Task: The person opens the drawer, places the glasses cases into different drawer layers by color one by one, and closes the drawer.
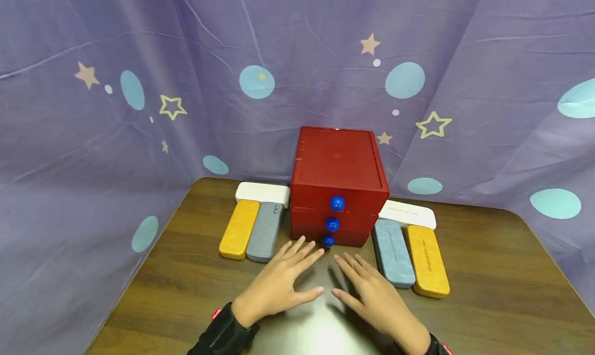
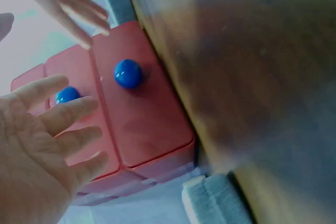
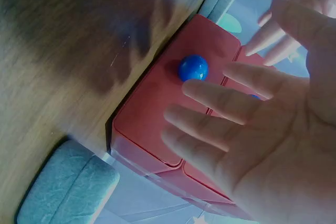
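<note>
Red drawer box [image 1: 339, 174] with three blue knobs [image 1: 337, 203], six cases [image 1: 239, 229], left hand [image 1: 279, 282], right hand [image 1: 372, 293], both grips released

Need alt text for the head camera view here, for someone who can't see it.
Two open hands, left hand and right hand, lie flat on a brown table before a red three-drawer box with blue knobs. Yellow, grey and white cases flank the box; purple star-print cloth hangs behind.
</note>
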Available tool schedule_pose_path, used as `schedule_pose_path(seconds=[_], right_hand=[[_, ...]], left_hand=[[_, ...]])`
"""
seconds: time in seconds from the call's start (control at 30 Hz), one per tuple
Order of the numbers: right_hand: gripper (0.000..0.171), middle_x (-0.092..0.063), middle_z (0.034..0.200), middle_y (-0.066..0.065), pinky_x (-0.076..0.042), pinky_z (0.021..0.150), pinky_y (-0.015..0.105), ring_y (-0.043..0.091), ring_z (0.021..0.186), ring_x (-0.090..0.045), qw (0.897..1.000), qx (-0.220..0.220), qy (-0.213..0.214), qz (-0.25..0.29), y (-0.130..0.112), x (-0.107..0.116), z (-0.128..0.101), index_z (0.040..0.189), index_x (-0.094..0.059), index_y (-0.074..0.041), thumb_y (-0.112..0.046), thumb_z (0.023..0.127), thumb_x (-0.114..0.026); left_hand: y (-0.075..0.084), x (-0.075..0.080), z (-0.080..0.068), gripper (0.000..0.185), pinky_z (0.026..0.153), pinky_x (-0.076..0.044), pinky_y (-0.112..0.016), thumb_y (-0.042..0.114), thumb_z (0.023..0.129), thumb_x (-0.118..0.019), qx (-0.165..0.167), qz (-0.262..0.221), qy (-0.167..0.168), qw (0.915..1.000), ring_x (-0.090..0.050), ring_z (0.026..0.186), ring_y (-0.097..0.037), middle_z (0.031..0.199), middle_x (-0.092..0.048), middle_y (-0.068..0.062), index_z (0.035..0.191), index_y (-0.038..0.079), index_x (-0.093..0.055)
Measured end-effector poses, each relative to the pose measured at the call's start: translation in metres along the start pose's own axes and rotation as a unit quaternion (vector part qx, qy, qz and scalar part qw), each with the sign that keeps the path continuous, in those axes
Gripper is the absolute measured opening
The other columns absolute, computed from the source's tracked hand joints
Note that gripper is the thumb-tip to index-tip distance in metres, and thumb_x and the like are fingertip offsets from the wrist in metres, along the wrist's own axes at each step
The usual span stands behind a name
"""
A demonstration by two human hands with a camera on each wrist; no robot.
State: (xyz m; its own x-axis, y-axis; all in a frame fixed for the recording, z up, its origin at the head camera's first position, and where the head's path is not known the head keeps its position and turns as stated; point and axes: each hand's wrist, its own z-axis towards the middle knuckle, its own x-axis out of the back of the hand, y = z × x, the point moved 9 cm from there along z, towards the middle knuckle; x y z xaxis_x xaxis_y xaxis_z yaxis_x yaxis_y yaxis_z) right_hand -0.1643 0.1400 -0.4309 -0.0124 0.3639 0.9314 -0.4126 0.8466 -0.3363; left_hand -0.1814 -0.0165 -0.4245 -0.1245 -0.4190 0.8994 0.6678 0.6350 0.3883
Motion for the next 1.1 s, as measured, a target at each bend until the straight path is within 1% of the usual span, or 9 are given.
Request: schedule_pose_path(seconds=[0.13, 0.27, 0.43, 0.53, 0.63, 0.73, 0.83, 0.97, 1.1], right_hand=[[0.057, -0.065, 0.137, 0.016, -0.056, 0.095, 0.052, 0.036, 0.123, -0.064, 0.998, 0.034, 0.053, -0.017, -0.005, 0.007, -0.003, 0.14, -0.062, -0.011, -0.038, 0.091, -0.076], [0.052, -0.069, 0.128, 0.014, -0.061, 0.086, 0.043, 0.029, 0.111, -0.071, 0.992, 0.07, 0.097, -0.03, -0.011, 0.012, -0.007, 0.132, -0.068, -0.008, -0.03, 0.086, -0.082], [0.051, -0.071, 0.124, 0.012, -0.062, 0.08, 0.039, 0.024, 0.104, -0.073, 0.983, 0.111, 0.142, -0.027, -0.018, 0.022, -0.008, 0.127, -0.07, -0.007, -0.021, 0.081, -0.087], [0.049, -0.071, 0.122, 0.011, -0.062, 0.076, 0.038, 0.022, 0.1, -0.074, 0.976, 0.136, 0.166, -0.02, -0.022, 0.033, -0.007, 0.126, -0.071, -0.009, -0.019, 0.081, -0.086], [0.039, -0.07, 0.123, 0.011, -0.062, 0.075, 0.037, 0.022, 0.1, -0.074, 0.969, 0.162, 0.187, -0.008, -0.029, 0.046, -0.004, 0.127, -0.07, -0.01, -0.027, 0.092, -0.077], [0.038, -0.069, 0.127, 0.009, -0.062, 0.075, 0.037, 0.022, 0.101, -0.073, 0.962, 0.186, 0.201, -0.004, -0.036, 0.06, 0.0, 0.129, -0.069, -0.012, -0.038, 0.104, -0.059], [0.046, -0.067, 0.129, 0.009, -0.062, 0.073, 0.035, 0.021, 0.1, -0.073, 0.955, 0.208, 0.211, -0.004, -0.043, 0.075, 0.005, 0.13, -0.068, -0.011, -0.043, 0.107, -0.044], [0.051, -0.066, 0.13, 0.011, -0.061, 0.069, 0.031, 0.021, 0.096, -0.072, 0.947, 0.231, 0.222, -0.007, -0.049, 0.094, 0.015, 0.13, -0.068, -0.008, -0.043, 0.109, -0.038], [0.049, -0.065, 0.13, 0.016, -0.061, 0.067, 0.034, 0.026, 0.097, -0.071, 0.933, 0.263, 0.246, -0.015, -0.057, 0.105, 0.027, 0.131, -0.067, -0.007, -0.04, 0.11, -0.038]], left_hand=[[0.001, 0.017, -0.002, 0.062, 0.123, -0.031, -0.049, 0.055, 0.102, -0.053, 0.006, -0.041, 0.052, 0.9978, -0.039, 0.15, -0.028, 0.156, -0.05, -0.008, 0.154, 0.021, -0.045], [-0.005, 0.039, -0.008, 0.052, 0.116, -0.042, -0.047, 0.039, 0.102, -0.061, 0.03, -0.084, 0.116, 0.9891, -0.05, 0.142, -0.025, 0.15, -0.057, -0.007, 0.149, 0.018, -0.053], [-0.022, 0.071, -0.016, 0.045, 0.108, -0.05, -0.048, 0.023, 0.099, -0.067, 0.075, -0.154, 0.198, 0.9652, -0.057, 0.135, -0.024, 0.146, -0.06, -0.006, 0.143, 0.014, -0.059], [-0.032, 0.091, -0.013, 0.042, 0.105, -0.053, -0.045, 0.018, 0.099, -0.066, 0.095, -0.2, 0.225, 0.949, -0.06, 0.131, -0.024, 0.144, -0.062, -0.006, 0.14, 0.013, -0.061], [-0.039, 0.109, -0.004, 0.041, 0.102, -0.054, -0.041, 0.014, 0.1, -0.064, 0.105, -0.246, 0.227, 0.9363, -0.063, 0.127, -0.026, 0.143, -0.062, -0.008, 0.141, 0.01, -0.06], [-0.045, 0.125, 0.01, 0.042, 0.103, -0.054, -0.04, 0.012, 0.1, -0.063, 0.119, -0.288, 0.213, 0.9261, -0.063, 0.127, -0.028, 0.144, -0.061, -0.012, 0.142, 0.006, -0.058], [-0.051, 0.14, 0.026, 0.045, 0.104, -0.054, -0.04, 0.009, 0.099, -0.061, 0.139, -0.313, 0.197, 0.9185, -0.062, 0.128, -0.031, 0.145, -0.059, -0.015, 0.143, 0.002, -0.056], [-0.06, 0.152, 0.049, 0.049, 0.107, -0.052, -0.042, 0.008, 0.098, -0.057, 0.174, -0.341, 0.167, 0.9089, -0.06, 0.131, -0.034, 0.147, -0.057, -0.02, 0.146, -0.001, -0.051], [-0.072, 0.154, 0.073, 0.052, 0.108, -0.051, -0.042, 0.008, 0.1, -0.055, 0.205, -0.403, 0.128, 0.883, -0.056, 0.135, -0.035, 0.149, -0.053, -0.023, 0.15, -0.003, -0.044]])
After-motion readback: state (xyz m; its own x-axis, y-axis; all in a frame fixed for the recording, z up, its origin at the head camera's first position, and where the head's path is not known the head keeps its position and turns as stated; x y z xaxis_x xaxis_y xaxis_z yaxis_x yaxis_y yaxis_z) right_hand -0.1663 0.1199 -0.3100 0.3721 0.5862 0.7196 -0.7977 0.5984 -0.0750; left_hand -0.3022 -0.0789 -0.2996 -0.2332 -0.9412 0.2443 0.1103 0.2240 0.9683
